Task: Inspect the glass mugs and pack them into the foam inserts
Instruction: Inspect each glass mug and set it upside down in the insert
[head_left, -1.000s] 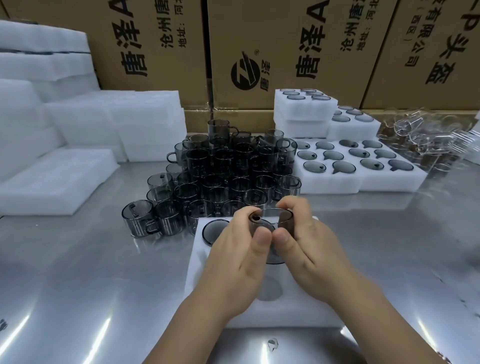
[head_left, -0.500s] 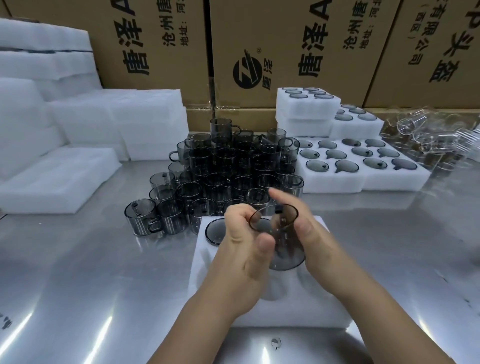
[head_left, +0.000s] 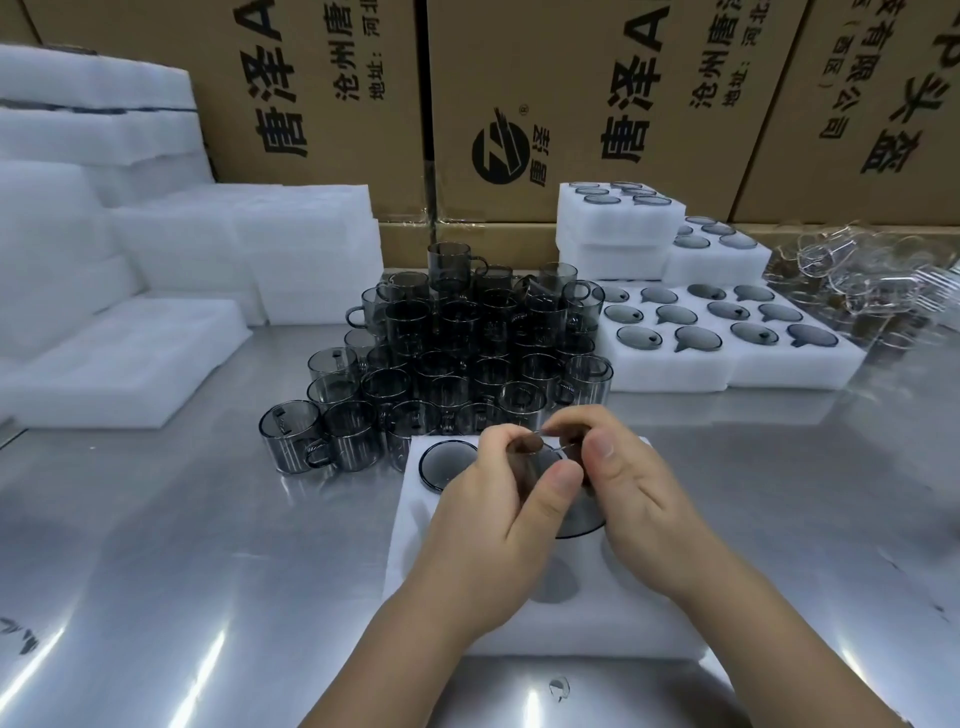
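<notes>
- Steel table (head_left: 182, 597), seen from above; two bare forearms come in from the near edge.
- White foam insert (head_left: 415, 566) lies flat by the near edge, under both hands.
- L hand (head_left: 498, 525): fingers curled round a smoky glass mug (head_left: 579, 519), thumb on its wall.
- R hand (head_left: 639, 499): fingertips pinch the same mug's rim from the other side.
- Mug is held tilted just above the insert's middle, not in a pocket yet; handle hidden by fingers.
- One packed mug (head_left: 447, 465) sits in the insert's far-left pocket; other pockets look empty, partly hidden.
- Step, as judged: inspection of the held mug, approx. done or nearly so.
- Next move likely calls for righting the mug over a free pocket, lining the handle w/ the slot, then pressing down gently.
- Mid table: dense pile of unpacked mugs (head_left: 467, 353), some stacked.
- Far right: filled inserts (head_left: 727, 338), a few stacked; clear glassware (head_left: 878, 291) beyond.
- Far left: spare foam (head_left: 130, 358) in stacks.
- Back edge: printed cartons (head_left: 597, 104).
</notes>
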